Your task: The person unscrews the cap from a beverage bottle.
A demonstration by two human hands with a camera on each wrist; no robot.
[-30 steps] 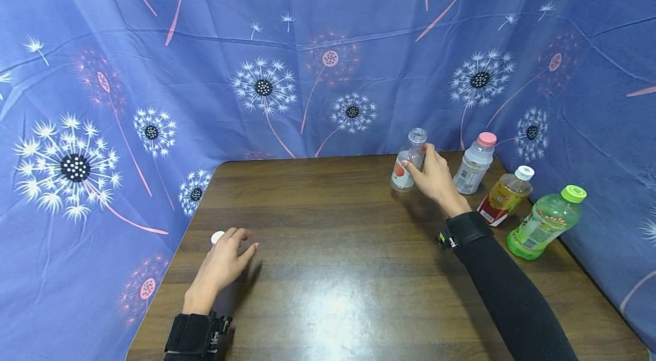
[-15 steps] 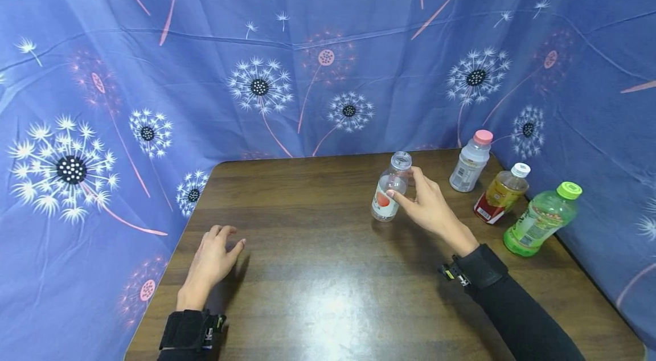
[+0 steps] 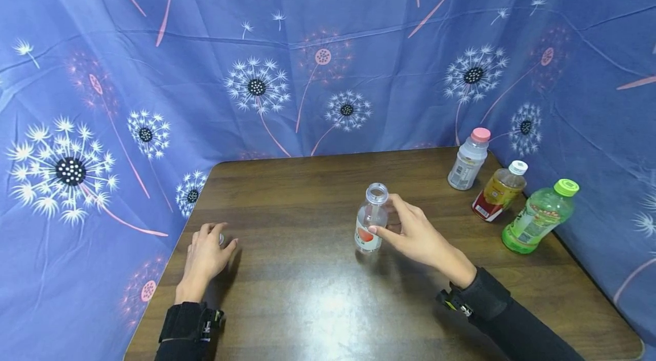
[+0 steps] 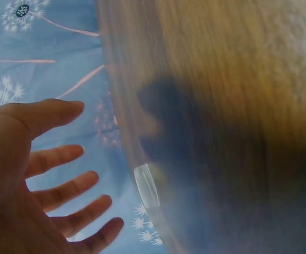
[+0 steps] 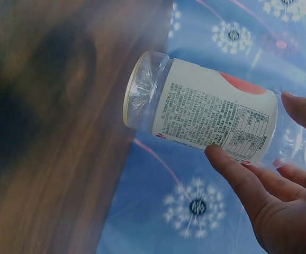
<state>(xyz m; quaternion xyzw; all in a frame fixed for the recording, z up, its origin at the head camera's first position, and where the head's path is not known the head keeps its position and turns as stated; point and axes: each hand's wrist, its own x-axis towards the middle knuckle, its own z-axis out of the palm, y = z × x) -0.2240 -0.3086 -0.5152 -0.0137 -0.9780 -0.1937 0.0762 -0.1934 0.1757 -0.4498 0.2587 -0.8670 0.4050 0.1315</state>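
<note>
My right hand (image 3: 417, 236) pinches a clear plastic bottle (image 3: 370, 221) between thumb and fingers, near the middle of the table. The bottle is uncapped, looks empty and leans slightly; its white label (image 5: 214, 114) carries a red fruit picture and small print. At the left, my left hand (image 3: 205, 258) hovers with spread, relaxed fingers and nothing in its grasp. A white bottle cap (image 4: 146, 185) lies on the table just beyond those fingertips in the left wrist view, mostly hidden behind the hand in the head view.
Along the table's right side stand a pink-capped bottle (image 3: 468, 161), a white-capped bottle (image 3: 499, 193) with a yellow and red label, and a green bottle (image 3: 538, 218). A blue dandelion-print cloth (image 3: 307, 2) hangs behind and beside the brown wooden table (image 3: 287, 201).
My right hand has carried the clear bottle from the back right toward the middle and nearer to me. The left hand has shifted slightly left; its fingers stay loose.
</note>
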